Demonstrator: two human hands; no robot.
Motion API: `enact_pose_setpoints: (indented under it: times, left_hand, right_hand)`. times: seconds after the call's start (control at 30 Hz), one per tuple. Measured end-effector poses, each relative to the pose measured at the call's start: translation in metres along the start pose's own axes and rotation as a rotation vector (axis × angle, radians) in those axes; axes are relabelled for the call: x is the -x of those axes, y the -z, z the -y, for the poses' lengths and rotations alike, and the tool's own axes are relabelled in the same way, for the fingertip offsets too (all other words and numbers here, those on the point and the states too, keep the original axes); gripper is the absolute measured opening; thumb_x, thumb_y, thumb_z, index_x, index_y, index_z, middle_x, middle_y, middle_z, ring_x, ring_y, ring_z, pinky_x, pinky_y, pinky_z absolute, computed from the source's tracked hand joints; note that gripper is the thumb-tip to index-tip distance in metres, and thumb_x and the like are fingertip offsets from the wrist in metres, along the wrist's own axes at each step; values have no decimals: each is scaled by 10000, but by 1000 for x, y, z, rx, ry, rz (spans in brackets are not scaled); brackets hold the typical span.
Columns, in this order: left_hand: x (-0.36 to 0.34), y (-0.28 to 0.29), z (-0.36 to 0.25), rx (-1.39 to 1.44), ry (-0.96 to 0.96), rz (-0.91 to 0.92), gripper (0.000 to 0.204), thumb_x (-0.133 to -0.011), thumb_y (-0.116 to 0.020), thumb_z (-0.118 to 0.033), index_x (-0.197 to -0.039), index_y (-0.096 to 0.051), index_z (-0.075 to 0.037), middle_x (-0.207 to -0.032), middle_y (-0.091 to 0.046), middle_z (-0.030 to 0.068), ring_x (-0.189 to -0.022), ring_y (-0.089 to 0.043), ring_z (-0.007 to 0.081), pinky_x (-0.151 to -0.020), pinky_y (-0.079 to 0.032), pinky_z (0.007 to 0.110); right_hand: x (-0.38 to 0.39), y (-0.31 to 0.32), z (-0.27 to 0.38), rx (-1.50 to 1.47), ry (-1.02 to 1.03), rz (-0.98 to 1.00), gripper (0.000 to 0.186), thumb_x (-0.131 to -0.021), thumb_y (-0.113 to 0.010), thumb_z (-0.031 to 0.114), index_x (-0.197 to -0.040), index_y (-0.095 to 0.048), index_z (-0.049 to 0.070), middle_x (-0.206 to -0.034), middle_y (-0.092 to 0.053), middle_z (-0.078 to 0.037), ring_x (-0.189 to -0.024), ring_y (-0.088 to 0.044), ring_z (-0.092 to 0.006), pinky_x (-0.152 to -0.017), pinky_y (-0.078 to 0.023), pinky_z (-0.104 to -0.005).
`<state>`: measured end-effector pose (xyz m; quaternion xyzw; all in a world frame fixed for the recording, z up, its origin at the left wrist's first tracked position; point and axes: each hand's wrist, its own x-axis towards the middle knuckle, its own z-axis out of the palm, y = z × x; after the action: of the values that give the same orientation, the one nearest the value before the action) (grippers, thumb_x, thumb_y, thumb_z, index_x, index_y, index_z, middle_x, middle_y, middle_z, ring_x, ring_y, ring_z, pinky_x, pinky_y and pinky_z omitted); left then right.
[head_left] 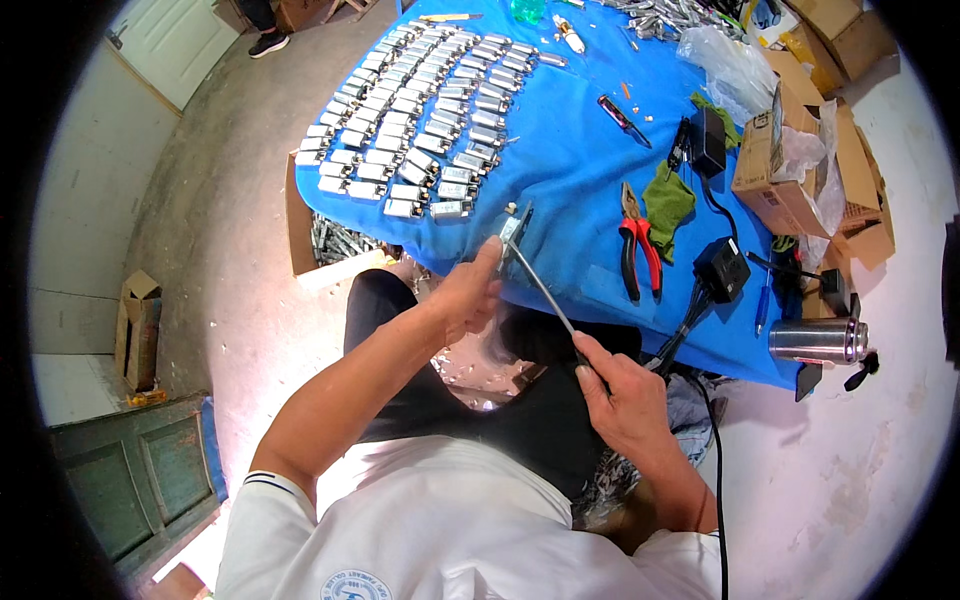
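My left hand (466,298) is closed at the table's front edge, gripping a small silver metal-cased part (510,229) between thumb and fingers. A screwdriver (545,288) with a long thin shaft is held in my right hand (628,398), its dark handle mostly hidden by the fingers. Its tip meets the part or lies just in front of it; I cannot tell which. Just beyond my left hand, many similar silver metal-cased parts (407,192) lie in slanting rows on the blue cloth (560,150).
Right of my hands lie red-and-black pliers (640,245), a green cloth (668,205), black power adapters (722,268) with cables and a steel flask (815,341). A cardboard box (770,170) stands at the right edge. Below the table's left corner, another box (297,225) holds metal pieces.
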<state>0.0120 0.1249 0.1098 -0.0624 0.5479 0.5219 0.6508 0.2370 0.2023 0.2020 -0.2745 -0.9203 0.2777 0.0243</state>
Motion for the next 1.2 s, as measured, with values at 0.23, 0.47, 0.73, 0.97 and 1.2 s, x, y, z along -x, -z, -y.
enact_pose_setpoints:
  times: [0.23, 0.47, 0.73, 0.97, 1.2]
  left_hand:
    - [3, -1, -1, -13, 8, 27, 614, -868, -415, -722, -605, -304, -178, -530, -233, -61, -422, -153, 79, -403, -100, 259]
    - [3, -2, -1, -10, -4, 25, 617, -867, -411, -725, -604, -300, -178, -527, -221, -64, -423, -154, 82, -404, -102, 264]
    - [1, 0, 0, -26, 15, 9, 618, -874, -403, -720, -594, -282, -182, -518, -219, -61, -418, -152, 90, -405, -102, 268]
    - [1, 0, 0, -24, 9, 18, 618, -874, -401, -720, -594, -287, -182, -515, -218, -60, -412, -150, 89, -403, -105, 268]
    - [-2, -5, 5, -29, -20, -48, 620, -860, -414, -732, -593, -295, -185, -519, -216, -63, -412, -156, 84, -395, -105, 264]
  right_hand:
    - [2, -1, -8, -47, -9, 51, 483, -854, -570, 106, -1334, -510, 122, -826, -581, -159, -693, -605, -332, -623, -483, -418]
    - [10, -3, -14, -172, -19, -14, 456, -882, -555, 108, -1333, -499, 73, -959, -613, -184, -814, -618, -336, -743, -485, -378]
    - [11, -8, -16, -278, 10, -8, 461, -883, -562, 109, -1340, -499, 84, -867, -592, -183, -738, -599, -343, -668, -479, -394]
    - [10, -8, -11, -218, 12, 8, 462, -876, -568, 102, -1332, -502, 85, -847, -574, -169, -736, -597, -350, -655, -486, -410]
    - [14, -7, 2, 62, -2, -14, 465, -860, -592, 108, -1319, -528, 136, -925, -553, -142, -752, -616, -317, -630, -508, -418]
